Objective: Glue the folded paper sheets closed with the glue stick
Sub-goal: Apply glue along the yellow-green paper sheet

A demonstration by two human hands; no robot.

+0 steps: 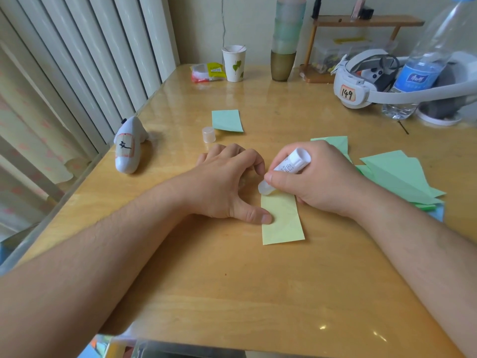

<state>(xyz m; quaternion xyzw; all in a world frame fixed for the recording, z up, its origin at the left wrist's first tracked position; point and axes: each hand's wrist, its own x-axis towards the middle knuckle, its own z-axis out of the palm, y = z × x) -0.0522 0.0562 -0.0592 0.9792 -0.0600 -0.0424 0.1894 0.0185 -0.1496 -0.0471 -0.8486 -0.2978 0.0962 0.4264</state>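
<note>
One yellow-green folded sheet (283,220) lies mid-surface (232,280); the left grip (227,187) pins its edge with the thumb, fingers curled. The right grip (309,177) is wrapped round the glue stick (289,166), tip on the sheet's far end; its print is unreadable. Its cap (208,134) stands beyond. A headset (361,83) tag reads "149".

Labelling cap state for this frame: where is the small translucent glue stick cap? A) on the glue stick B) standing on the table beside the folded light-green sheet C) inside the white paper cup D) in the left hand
B: the small translucent glue stick cap stands on the wooden table just left of the folded light-green paper sheet, apart from both hands.
</note>
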